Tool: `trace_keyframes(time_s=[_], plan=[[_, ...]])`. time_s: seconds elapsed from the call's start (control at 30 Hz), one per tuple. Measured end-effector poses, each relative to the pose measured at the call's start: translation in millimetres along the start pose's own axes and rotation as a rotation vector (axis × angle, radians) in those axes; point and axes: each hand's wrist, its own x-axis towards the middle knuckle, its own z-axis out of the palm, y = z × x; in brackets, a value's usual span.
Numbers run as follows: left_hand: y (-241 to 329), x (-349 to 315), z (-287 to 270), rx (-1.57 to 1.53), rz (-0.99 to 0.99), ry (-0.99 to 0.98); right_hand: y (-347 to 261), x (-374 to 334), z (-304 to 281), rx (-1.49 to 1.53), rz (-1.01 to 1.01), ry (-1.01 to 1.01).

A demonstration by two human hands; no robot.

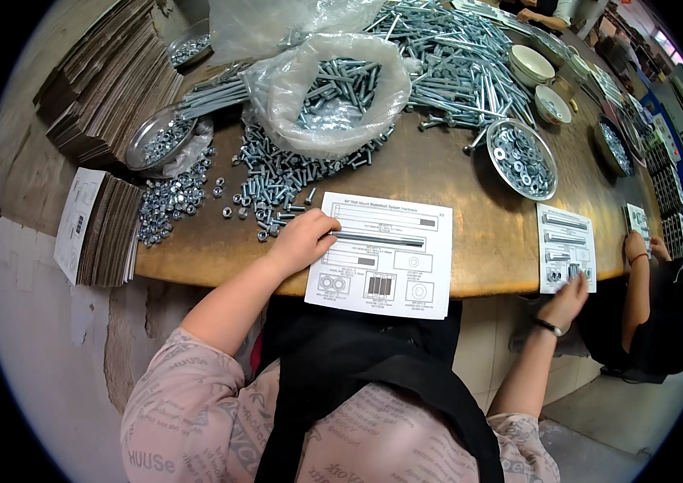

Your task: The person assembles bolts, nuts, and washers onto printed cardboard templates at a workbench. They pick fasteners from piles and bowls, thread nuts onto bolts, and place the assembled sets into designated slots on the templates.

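My left hand [303, 241] rests at the left side of a printed white card [385, 286], its thumb and fingers closed on the end of a long steel bolt [381, 239]. The bolt lies across the card over one of the printed hardware outlines. To the right, my right hand [564, 304], with a dark band at the wrist, reaches to the lower edge of a second card [589, 229]. Its fingers are stretched out, near short pieces of hardware. Several bolts [565, 238] lie on that second card. Whether the fingertips touch the card is unclear.
Loose nuts [172, 205], short bolts [277, 173] and a clear plastic bag [265, 88] of bolts lie ahead. Long bolts [470, 48] are heaped behind. A metal bowl [552, 189] holds washers. Cardboard stacks [116, 72] stand left. A co-worker's hands [637, 244] work at far right.
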Motion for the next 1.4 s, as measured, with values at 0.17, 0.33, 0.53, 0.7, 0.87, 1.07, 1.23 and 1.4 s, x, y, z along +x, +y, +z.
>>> trace_keyframes(time_s=[0.17, 0.33, 0.53, 0.7, 0.87, 1.07, 1.23, 1.4], plan=[[-2, -2, 0, -0.012, 0.027, 0.046, -26, -104, 92, -0.481, -0.559, -0.939], [-3, 0, 3, -0.037, 0.032, 0.073, -21, -151, 137, -0.712, -0.65, -1.158], [-4, -5, 2, -0.058, 0.01, 0.074, -18, -154, 138, -0.704, -0.563, -1.211], [-13, -12, -35, -0.064, -0.194, 0.245, -47, -161, 164, -0.687, -0.575, -1.245], [-40, -22, -45, 0.236, -0.206, 0.27, -59, -214, 224, -0.581, -0.831, -1.413], [-32, -23, -51, 0.388, -0.264, 0.069, -44, -277, 289, -0.839, -0.957, -1.583], [-31, -20, -53, 0.42, -0.288, -0.065, -34, -292, 297, -0.852, -1.027, -1.581], [-35, -22, -50, 0.393, -0.263, -0.086, -36, -290, 291, -0.745, -0.975, -1.546]])
